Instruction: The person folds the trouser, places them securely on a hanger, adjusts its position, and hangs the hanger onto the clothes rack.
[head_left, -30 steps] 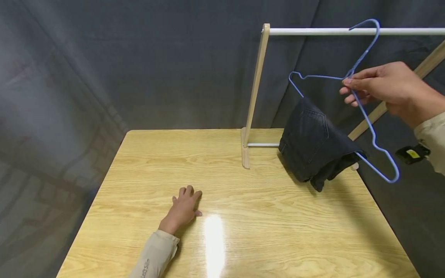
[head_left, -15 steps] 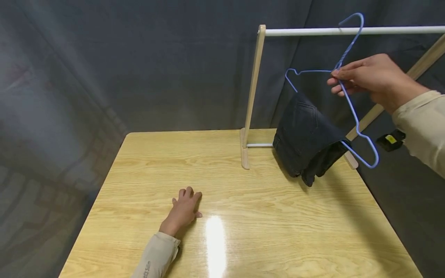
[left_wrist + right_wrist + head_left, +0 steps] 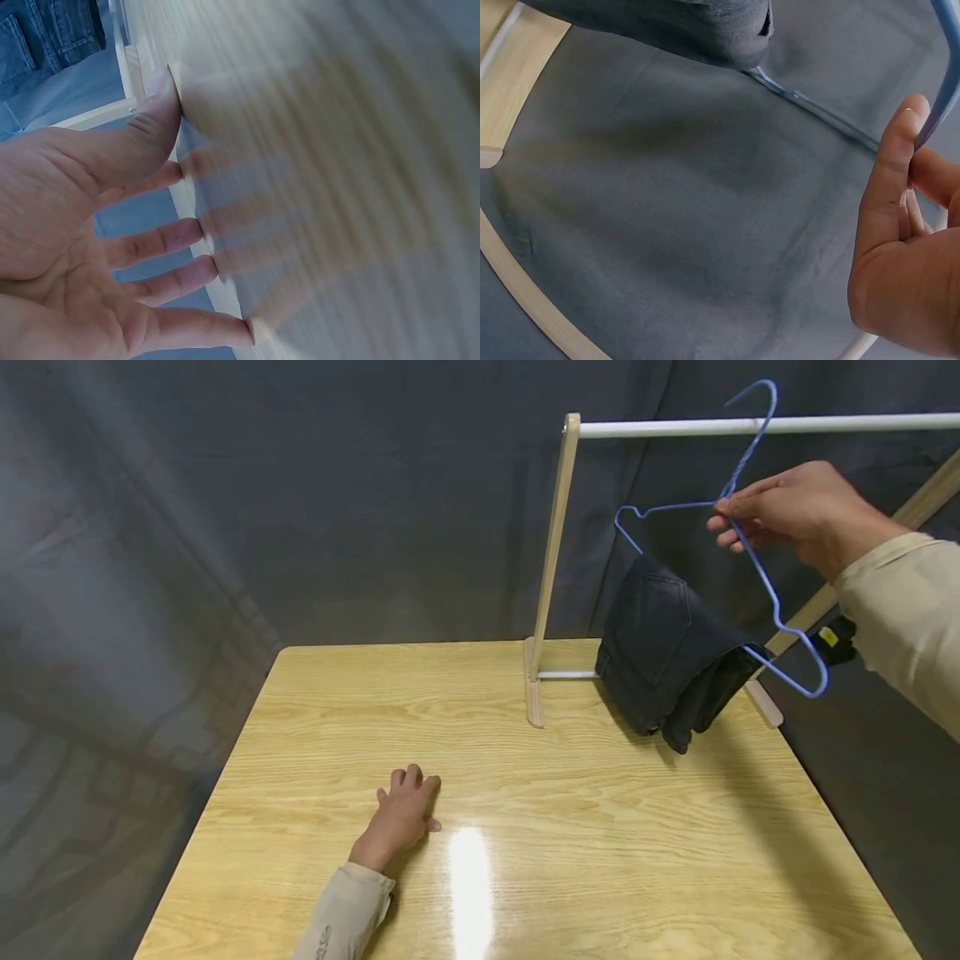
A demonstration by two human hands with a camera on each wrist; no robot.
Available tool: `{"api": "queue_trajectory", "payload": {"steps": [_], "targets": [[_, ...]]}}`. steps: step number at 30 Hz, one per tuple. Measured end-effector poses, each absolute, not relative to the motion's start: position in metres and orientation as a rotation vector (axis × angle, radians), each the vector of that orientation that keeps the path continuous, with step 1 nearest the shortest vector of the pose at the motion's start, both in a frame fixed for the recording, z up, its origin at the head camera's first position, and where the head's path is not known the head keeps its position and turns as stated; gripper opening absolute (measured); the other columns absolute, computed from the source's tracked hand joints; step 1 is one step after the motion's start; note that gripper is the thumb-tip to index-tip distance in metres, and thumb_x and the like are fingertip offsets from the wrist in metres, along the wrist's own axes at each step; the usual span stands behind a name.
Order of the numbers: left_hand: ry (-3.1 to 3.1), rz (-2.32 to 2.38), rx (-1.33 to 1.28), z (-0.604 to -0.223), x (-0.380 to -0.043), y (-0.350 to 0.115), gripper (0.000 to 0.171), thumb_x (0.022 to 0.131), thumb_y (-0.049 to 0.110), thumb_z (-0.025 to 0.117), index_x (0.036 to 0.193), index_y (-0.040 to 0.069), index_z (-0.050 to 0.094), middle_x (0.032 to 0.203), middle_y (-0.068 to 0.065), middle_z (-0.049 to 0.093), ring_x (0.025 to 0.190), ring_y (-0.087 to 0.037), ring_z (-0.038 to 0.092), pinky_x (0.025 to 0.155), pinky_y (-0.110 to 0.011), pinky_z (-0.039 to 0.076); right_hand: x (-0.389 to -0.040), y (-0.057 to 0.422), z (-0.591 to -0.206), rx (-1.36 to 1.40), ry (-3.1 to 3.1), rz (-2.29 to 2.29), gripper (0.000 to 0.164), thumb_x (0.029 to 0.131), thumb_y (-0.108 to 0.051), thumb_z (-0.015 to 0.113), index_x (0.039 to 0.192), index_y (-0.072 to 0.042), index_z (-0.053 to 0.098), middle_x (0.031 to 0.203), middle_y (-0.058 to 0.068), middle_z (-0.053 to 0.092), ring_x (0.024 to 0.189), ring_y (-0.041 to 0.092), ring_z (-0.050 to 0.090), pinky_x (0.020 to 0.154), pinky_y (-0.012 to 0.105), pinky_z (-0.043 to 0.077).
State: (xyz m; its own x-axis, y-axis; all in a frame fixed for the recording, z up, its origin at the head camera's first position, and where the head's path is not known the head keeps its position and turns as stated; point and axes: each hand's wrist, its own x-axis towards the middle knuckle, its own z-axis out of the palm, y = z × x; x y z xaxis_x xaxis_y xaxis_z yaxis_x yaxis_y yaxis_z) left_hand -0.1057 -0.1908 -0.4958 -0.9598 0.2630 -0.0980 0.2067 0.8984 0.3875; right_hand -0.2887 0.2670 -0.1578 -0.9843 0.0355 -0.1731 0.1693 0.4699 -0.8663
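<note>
My right hand [image 3: 798, 514] pinches a blue wire hanger [image 3: 767, 581] at its neck, just below the twisted stem. The hanger's hook overlaps the white top rail [image 3: 675, 428] of a rack in the head view. Folded over the hanger's lower bar hang dark jeans [image 3: 663, 643], a back pocket showing, above the table's back right. In the right wrist view, thumb and fingers [image 3: 892, 172] meet on the blue wire. My left hand [image 3: 401, 810] rests on the wooden table [image 3: 360, 710], fingers spread and fingertips on its surface; the left wrist view shows nothing held.
The rack has wooden side posts [image 3: 557, 543] with a wooden foot [image 3: 534, 693] on the tabletop, and a thin white lower bar [image 3: 566, 675]. Dark grey cloth [image 3: 375, 510] hangs behind the table. A black device with a yellow label [image 3: 832, 639] sits by the right wrist.
My right hand has moved left and slightly up, carrying the hanger and jeans; the hook now rises higher over the rail. The left hand stays in place on the table.
</note>
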Motion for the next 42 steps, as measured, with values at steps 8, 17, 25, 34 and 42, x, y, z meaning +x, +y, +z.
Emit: {"api": "queue_trajectory", "payload": {"steps": [8,17,25,34,42], "targets": [[2.908,0.583,0.354,-0.498,-0.104,-0.192,0.066,0.079,0.027,0.078,0.138,0.007,0.054,0.129,-0.018,0.045,0.127,-0.044,0.036,0.095,-0.083,0.032,-0.294,0.259,-0.169,0.2,2.521,-1.548,0.019,0.1,-0.024,0.059,0.084,-0.023,0.068,0.073,-0.01,0.073,0.064,0.008,0.071,0.06,0.023,0.057],[2.925,0.564,0.351,-0.499,-0.107,-0.195,0.067,0.079,0.029,0.078,0.138,0.007,0.054,0.128,-0.017,0.045,0.127,-0.043,0.037,0.095,-0.083,0.033,-0.297,0.257,-0.185,0.177,2.589,-1.491,0.022,0.098,-0.033,0.061,0.109,-0.015,0.061,0.072,-0.016,0.071,0.065,0.003,0.07,0.061,0.02,0.056],[2.919,0.538,0.358,-0.5,-0.113,-0.198,0.067,0.08,0.029,0.078,0.139,0.007,0.054,0.131,-0.018,0.044,0.127,-0.044,0.037,0.095,-0.082,0.034,-0.292,0.266,-0.188,0.091,2.624,-1.406,0.026,0.099,-0.039,0.058,0.112,-0.017,0.057,0.076,-0.018,0.071,0.069,0.002,0.071,0.064,0.02,0.055],[2.908,0.535,0.355,-0.502,-0.116,-0.2,0.067,0.08,0.029,0.077,0.139,0.008,0.053,0.131,-0.018,0.044,0.128,-0.044,0.036,0.096,-0.082,0.032,-0.281,0.27,-0.192,0.015,2.73,-1.206,0.051,0.101,-0.047,0.049,0.137,-0.011,0.051,0.083,-0.029,0.065,0.076,-0.006,0.066,0.077,0.024,0.053],[2.926,0.52,0.365,-0.499,-0.112,-0.201,0.066,0.079,0.029,0.078,0.137,0.008,0.054,0.129,-0.018,0.045,0.126,-0.045,0.037,0.094,-0.082,0.035,-0.243,0.256,-0.189,-0.134,2.887,-0.793,0.084,0.103,-0.054,0.037,0.159,-0.001,0.003,0.161,0.032,0.018,0.143,0.05,0.029,0.112,0.071,0.022]]}}
